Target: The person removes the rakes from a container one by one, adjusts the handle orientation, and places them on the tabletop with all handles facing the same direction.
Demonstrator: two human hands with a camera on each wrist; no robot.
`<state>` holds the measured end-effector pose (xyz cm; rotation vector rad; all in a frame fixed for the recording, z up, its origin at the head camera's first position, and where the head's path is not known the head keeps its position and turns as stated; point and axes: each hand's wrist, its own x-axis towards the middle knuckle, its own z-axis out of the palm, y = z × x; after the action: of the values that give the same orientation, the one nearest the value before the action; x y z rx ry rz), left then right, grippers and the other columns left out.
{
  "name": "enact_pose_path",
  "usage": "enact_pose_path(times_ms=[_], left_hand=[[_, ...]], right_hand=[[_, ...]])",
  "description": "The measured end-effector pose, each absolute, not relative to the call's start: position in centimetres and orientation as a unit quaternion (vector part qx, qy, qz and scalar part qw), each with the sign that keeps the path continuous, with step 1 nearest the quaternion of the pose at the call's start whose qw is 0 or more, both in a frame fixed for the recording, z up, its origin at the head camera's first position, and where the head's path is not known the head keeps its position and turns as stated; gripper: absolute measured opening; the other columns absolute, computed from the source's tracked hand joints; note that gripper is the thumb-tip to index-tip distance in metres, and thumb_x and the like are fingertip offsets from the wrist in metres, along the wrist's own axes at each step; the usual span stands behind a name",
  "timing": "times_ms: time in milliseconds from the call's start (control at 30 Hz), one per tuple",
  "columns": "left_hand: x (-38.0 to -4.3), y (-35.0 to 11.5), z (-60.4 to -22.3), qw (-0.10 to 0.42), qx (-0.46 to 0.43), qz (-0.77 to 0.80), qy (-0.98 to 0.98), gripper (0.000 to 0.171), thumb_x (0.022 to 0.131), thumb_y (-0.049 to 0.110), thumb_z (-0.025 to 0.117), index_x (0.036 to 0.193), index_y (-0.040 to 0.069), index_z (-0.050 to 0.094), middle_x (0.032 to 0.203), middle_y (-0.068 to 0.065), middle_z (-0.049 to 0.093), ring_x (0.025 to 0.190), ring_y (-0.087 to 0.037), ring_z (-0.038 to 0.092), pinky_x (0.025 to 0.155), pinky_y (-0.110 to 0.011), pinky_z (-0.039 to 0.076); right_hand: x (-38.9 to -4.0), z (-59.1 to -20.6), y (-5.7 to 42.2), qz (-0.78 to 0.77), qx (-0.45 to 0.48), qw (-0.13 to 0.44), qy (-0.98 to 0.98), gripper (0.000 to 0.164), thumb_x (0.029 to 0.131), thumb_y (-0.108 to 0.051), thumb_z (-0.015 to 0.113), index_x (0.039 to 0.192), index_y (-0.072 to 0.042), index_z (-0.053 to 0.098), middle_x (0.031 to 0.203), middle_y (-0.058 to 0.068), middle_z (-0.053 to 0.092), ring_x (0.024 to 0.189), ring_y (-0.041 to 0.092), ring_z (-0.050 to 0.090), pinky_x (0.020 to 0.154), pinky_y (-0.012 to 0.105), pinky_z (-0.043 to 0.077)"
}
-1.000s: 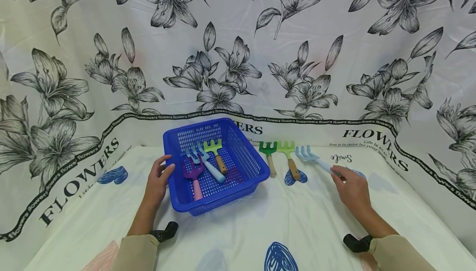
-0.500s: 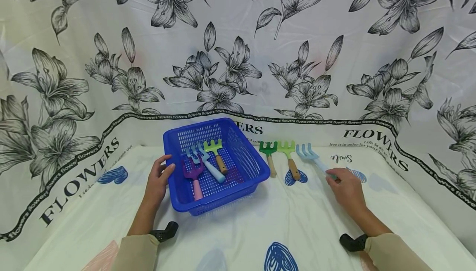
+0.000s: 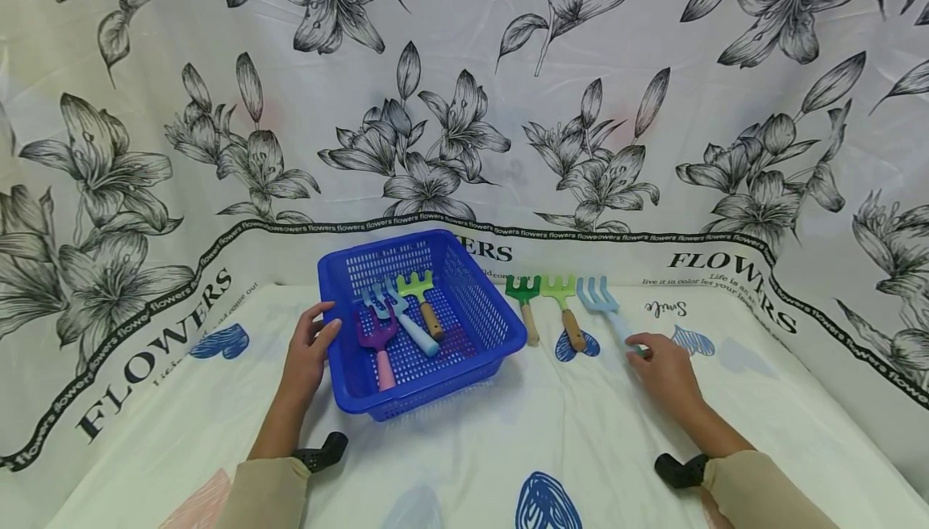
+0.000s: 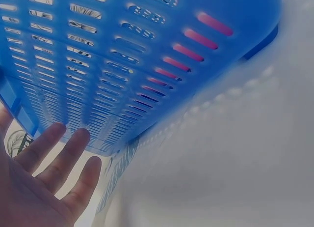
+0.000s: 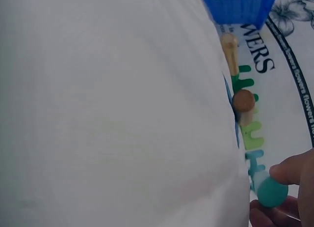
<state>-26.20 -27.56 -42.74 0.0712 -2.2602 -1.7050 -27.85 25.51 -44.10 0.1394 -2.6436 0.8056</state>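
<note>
Right hand [image 3: 664, 372] pinches the handle end of a light-blue pronged garden fork [image 3: 618, 324], right of the blue perforated plastic basket [image 3: 444, 380].

Between it and the basket lie a dark-green fork [image 3: 524, 292] and a lime-green fork [image 3: 559, 295], both wooden-handled; the left hand [image 3: 308, 349], fingers spread, touches the basket's left rim; inside the basket lies a pink-handled purple fork [image 3: 378, 342], among others.

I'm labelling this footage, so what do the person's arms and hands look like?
Left sleeve and right sleeve are plain beige. Left device and right device, worn at the wrists, are black and bent. Left hand and right hand are gloveless; no cables show.
</note>
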Motion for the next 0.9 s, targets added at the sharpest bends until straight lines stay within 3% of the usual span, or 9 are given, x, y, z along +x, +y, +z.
enact_pose_path(times_ms=[233,900], left_hand=[[-26.4,-27.7,-42.9,0.149,0.027,-0.597,-0.788,0.059,0.099,0.044,0.049,0.15,0.022,0.03,0.15,-0.019,0.033,0.132,-0.042,0.04,0.102,-0.059,0.038],[-26.3,-27.7,-42.9,0.153,0.027,-0.599,-0.786,0.06,0.099,0.045,0.05,0.15,0.021,0.03,0.151,-0.019,0.032,0.132,-0.044,0.038,0.101,-0.059,0.037]], right_hand=[[-28.0,-44.3,25.0,0.292,0.039,0.151,-0.944,0.02,0.087,-0.006,0.069,0.106,-0.005,0.072,0.103,0.015,0.067,0.085,0.026,0.061,0.072,0.044,0.051],[-27.7,-44.0,24.3,0.293,0.025,0.134,-0.946,0.015,0.087,-0.005,0.069,0.102,-0.004,0.072,0.102,0.014,0.065,0.086,0.027,0.058,0.073,0.043,0.049]])
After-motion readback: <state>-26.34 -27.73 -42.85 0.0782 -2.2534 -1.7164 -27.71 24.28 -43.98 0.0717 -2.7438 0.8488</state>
